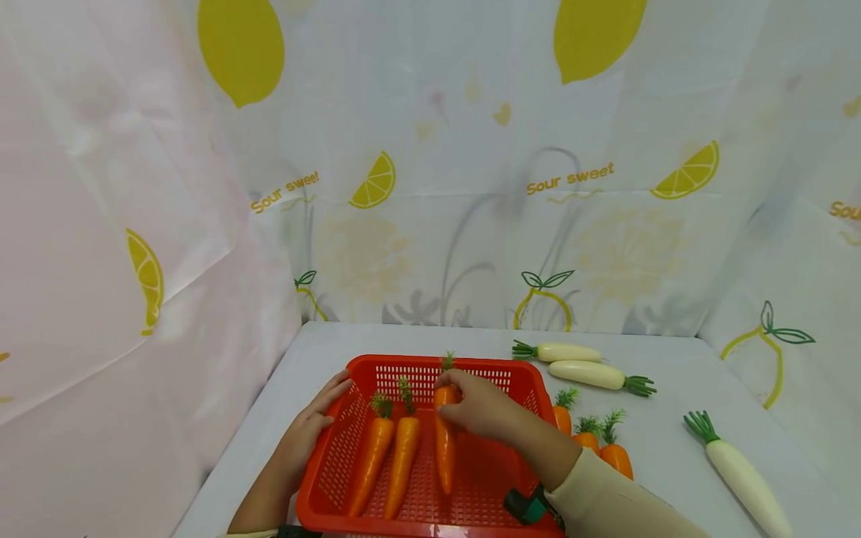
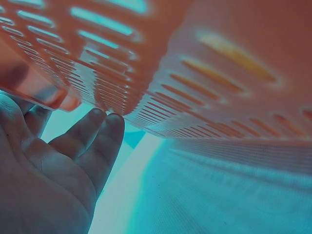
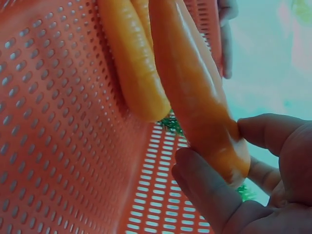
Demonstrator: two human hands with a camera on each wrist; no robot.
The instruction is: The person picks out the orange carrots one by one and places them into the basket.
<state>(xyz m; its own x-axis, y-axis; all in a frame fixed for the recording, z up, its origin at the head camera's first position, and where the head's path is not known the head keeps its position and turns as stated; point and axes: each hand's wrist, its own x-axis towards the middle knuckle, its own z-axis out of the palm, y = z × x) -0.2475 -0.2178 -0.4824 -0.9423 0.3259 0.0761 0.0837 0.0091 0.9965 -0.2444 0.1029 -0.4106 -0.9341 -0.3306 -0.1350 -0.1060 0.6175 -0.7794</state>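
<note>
My right hand (image 1: 480, 407) pinches a carrot (image 1: 445, 441) near its leafy top, over the right part of the red plastic basket (image 1: 440, 531). The right wrist view shows the thumb and fingers on either side of the held carrot (image 3: 192, 83). Two more carrots (image 1: 368, 465) (image 1: 402, 465) lie side by side in the basket's left half, green tops toward the far wall. At the basket's left side is my left hand (image 1: 312, 426), its fingers fairly straight against the rim. In the left wrist view, the left fingertips (image 2: 115, 122) touch the slotted outer wall.
Several carrots (image 1: 615, 457) lie just right of the basket, partly hidden by the right forearm. Two white radishes (image 1: 568, 353) (image 1: 587, 373) lie at the back right, and another radish (image 1: 747, 478) at the far right. Lemon-printed curtains (image 1: 430, 246) enclose the white table (image 1: 673, 433).
</note>
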